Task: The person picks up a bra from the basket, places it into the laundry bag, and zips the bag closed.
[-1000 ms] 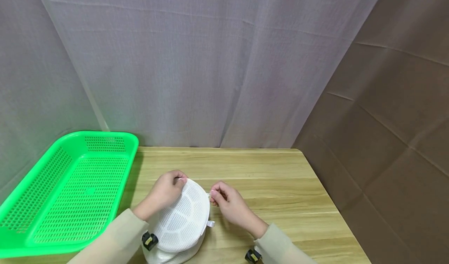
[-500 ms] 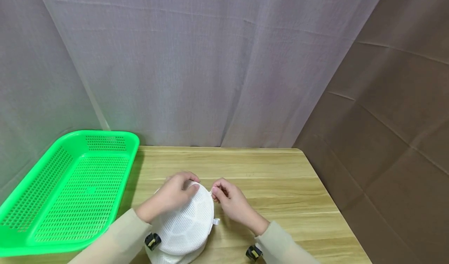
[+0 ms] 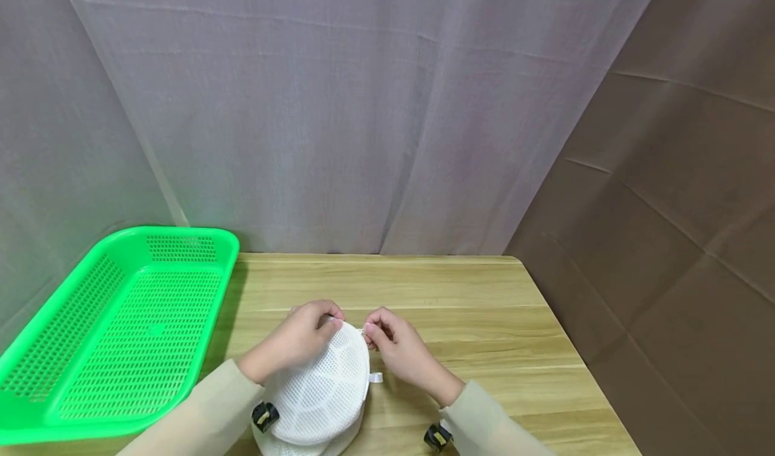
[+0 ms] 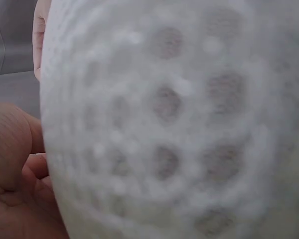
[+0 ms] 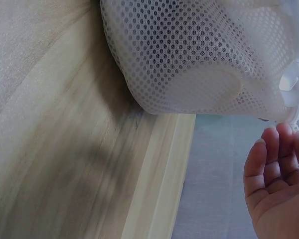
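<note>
A white mesh laundry bag (image 3: 323,392) with a round top stands at the front of the table, close to the person. The left hand (image 3: 303,338) grips the far edge of that top between thumb and fingers. At the right of the same edge, the right hand (image 3: 404,355) pinches what looks like a small zipper pull, mostly covered by the fingertips. A white fabric tag (image 3: 376,377) sticks out of the seam just below. In the right wrist view, the mesh side (image 5: 184,50) bulges above the tabletop. Blurred mesh (image 4: 189,124) fills most of the left wrist view.
On the left stands a green plastic basket (image 3: 227,288) with slotted walls and floor. The wooden table (image 3: 454,288) reaches back to a grey curtain (image 3: 303,140). A brown cloth (image 3: 678,207) hangs along the right side.
The left hand has shifted to the right along the far edge of the bag's top. The bag has moved slightly right. The right hand keeps its pinch, almost in place.
</note>
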Action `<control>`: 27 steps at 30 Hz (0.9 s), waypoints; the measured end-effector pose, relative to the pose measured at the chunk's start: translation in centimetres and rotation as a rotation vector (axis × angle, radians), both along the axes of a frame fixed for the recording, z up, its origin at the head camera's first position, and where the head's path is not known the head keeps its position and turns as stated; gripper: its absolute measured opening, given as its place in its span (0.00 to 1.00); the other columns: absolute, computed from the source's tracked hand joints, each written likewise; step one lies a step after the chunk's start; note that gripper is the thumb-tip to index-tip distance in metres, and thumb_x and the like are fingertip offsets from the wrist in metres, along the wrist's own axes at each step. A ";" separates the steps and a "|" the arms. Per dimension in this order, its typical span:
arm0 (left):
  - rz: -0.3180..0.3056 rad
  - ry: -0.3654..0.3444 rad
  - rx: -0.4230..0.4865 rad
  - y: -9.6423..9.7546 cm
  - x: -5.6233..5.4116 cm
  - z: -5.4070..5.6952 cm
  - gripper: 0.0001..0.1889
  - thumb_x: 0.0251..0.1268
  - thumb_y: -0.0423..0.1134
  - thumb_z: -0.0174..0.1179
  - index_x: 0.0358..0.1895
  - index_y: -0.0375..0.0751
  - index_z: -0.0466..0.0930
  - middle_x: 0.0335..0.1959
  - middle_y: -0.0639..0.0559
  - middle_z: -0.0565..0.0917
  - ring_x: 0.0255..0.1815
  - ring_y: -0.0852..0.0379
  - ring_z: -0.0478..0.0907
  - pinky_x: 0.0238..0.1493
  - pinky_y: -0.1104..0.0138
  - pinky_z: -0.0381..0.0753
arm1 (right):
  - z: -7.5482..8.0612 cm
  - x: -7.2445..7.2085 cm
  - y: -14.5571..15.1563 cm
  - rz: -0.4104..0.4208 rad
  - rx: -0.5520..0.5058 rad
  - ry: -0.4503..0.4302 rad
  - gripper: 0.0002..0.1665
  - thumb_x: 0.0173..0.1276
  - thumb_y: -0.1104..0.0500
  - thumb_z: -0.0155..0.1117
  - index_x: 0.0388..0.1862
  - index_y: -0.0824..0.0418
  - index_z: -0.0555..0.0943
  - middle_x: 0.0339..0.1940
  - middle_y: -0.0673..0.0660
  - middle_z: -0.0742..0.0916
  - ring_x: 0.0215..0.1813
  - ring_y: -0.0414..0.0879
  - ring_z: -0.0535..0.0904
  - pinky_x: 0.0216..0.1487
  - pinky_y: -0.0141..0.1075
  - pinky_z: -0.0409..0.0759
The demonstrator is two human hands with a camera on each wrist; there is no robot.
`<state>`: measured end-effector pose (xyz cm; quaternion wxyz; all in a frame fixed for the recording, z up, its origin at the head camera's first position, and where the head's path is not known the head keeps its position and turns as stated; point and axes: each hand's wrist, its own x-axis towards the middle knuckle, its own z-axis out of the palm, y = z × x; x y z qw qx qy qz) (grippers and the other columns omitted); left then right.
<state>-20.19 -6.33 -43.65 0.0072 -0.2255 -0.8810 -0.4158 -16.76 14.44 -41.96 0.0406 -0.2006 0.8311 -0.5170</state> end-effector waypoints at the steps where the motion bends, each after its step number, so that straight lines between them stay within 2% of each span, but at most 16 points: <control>1: 0.005 -0.009 0.004 0.0 0.0 -0.1 0.05 0.66 0.34 0.60 0.33 0.49 0.81 0.31 0.61 0.80 0.35 0.60 0.75 0.47 0.54 0.70 | 0.0 0.0 0.0 0.000 -0.001 -0.001 0.05 0.74 0.67 0.52 0.39 0.66 0.76 0.31 0.66 0.81 0.33 0.47 0.78 0.38 0.44 0.81; 5: 0.018 -0.050 0.027 -0.2 -0.1 -0.3 0.05 0.67 0.33 0.59 0.34 0.48 0.80 0.30 0.60 0.80 0.32 0.60 0.74 0.41 0.59 0.73 | -0.1 0.0 0.0 0.003 -0.009 -0.004 0.05 0.74 0.66 0.52 0.39 0.66 0.75 0.31 0.65 0.81 0.35 0.59 0.78 0.37 0.42 0.81; 8: 0.027 -0.081 0.042 -0.4 -0.3 -0.5 0.05 0.68 0.33 0.58 0.34 0.47 0.80 0.29 0.58 0.79 0.31 0.59 0.73 0.37 0.62 0.73 | -0.2 0.0 0.0 0.007 -0.016 -0.007 0.06 0.75 0.66 0.51 0.38 0.67 0.75 0.30 0.65 0.81 0.35 0.63 0.78 0.37 0.43 0.80; 17: 0.027 -0.088 0.057 -0.7 -0.6 -0.6 0.05 0.68 0.31 0.56 0.34 0.44 0.80 0.26 0.56 0.77 0.29 0.59 0.72 0.35 0.63 0.72 | -0.4 0.0 0.0 0.005 -0.009 0.008 0.06 0.75 0.67 0.51 0.37 0.66 0.75 0.30 0.64 0.81 0.33 0.58 0.78 0.36 0.42 0.80; 21: 0.050 -0.095 0.056 -0.9 -0.7 -0.5 0.06 0.68 0.31 0.56 0.34 0.43 0.79 0.26 0.56 0.77 0.30 0.59 0.72 0.36 0.62 0.73 | -0.3 0.0 0.0 0.003 0.001 0.009 0.06 0.75 0.66 0.51 0.37 0.66 0.75 0.30 0.63 0.81 0.33 0.57 0.78 0.35 0.42 0.80; 27: 0.080 -0.095 0.060 -1.3 -0.9 -0.5 0.05 0.68 0.30 0.55 0.34 0.41 0.79 0.26 0.55 0.76 0.30 0.58 0.72 0.36 0.63 0.73 | -0.1 0.1 0.1 -0.009 0.021 0.016 0.06 0.75 0.66 0.51 0.37 0.65 0.75 0.30 0.62 0.82 0.33 0.54 0.78 0.34 0.34 0.78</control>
